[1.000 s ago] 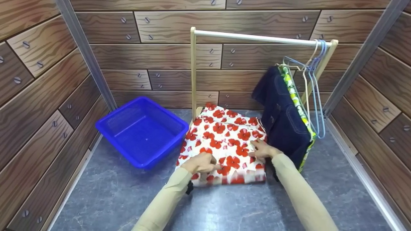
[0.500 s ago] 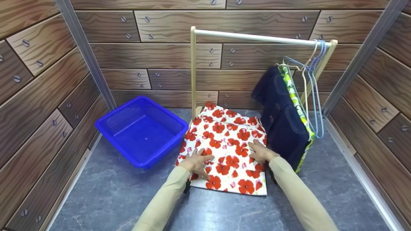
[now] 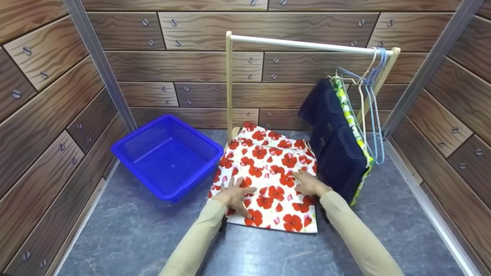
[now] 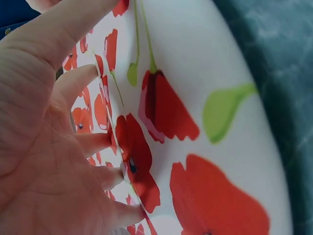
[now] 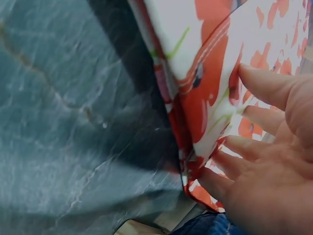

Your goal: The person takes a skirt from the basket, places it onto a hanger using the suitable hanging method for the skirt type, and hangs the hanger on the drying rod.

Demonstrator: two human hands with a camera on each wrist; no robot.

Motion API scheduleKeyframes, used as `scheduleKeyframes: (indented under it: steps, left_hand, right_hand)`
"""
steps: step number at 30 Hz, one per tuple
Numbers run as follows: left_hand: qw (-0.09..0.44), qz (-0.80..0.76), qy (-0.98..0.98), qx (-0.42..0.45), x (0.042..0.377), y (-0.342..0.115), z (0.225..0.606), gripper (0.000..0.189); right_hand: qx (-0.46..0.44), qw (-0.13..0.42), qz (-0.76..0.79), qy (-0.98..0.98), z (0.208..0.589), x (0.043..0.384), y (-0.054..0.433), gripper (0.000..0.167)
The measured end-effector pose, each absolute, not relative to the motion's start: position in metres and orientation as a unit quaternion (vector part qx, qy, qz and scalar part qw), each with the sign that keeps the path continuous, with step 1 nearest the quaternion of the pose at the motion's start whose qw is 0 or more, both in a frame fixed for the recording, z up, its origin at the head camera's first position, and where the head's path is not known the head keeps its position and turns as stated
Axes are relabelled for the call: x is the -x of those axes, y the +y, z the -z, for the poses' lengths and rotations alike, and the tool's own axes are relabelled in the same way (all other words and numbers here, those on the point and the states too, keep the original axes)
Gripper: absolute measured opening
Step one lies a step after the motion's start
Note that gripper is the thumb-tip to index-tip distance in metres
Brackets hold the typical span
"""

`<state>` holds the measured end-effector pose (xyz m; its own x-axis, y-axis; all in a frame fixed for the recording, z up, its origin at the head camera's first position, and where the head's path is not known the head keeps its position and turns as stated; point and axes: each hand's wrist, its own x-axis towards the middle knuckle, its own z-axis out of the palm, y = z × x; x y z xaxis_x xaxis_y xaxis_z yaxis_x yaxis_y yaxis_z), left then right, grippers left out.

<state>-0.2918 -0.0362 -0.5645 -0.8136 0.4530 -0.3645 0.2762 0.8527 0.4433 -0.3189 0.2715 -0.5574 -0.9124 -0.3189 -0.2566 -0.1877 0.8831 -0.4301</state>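
A white cloth garment with red flowers [image 3: 268, 168] lies flat on the grey floor in the head view; its exact kind I cannot tell. My left hand [image 3: 234, 197] rests on its left side with the fingers spread. On the right side, my right hand [image 3: 308, 183] touches the fabric, fingers extended. In the left wrist view the fingertips [image 4: 112, 177] press against the flowered cloth [image 4: 181, 112]. The right wrist view shows the fingertips [image 5: 217, 183] at a stitched edge of the same cloth [image 5: 254, 39].
A blue plastic basket [image 3: 119, 147] stands left of the cloth. Behind is a rack with a white rail [image 3: 291, 43]. At its right end hang dark denim clothing [image 3: 337, 149], a yellow-green patterned garment [image 3: 347, 111] and several hangers [image 3: 374, 99]. Wood-patterned walls [image 3: 38, 153] enclose the floor.
The cloth's front edge, blurred and further back a second ago, now lies flat and nearer. My left hand has gone from curled fingers to spread ones; the right hand has barely moved.
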Motion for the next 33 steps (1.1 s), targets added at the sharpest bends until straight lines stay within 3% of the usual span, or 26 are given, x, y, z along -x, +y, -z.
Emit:
scheduleKeyframes:
  steps: [9,23,33]
  left_hand:
    - [0.241,-0.198,0.931,-0.188,0.293,-0.035,0.564,0.094]
    - [0.249,-0.201,0.930,-0.182,0.292,-0.034,0.570,0.097]
    - [0.241,-0.197,0.932,-0.188,0.291,-0.036,0.568,0.097]
  right_hand:
    - [0.150,0.100,0.249,0.952,0.543,0.312,0.263,0.044]
    - [0.107,-0.157,0.205,0.960,0.496,0.294,0.254,0.030]
    - [0.105,-0.255,0.205,0.939,0.452,0.282,0.261,0.030]
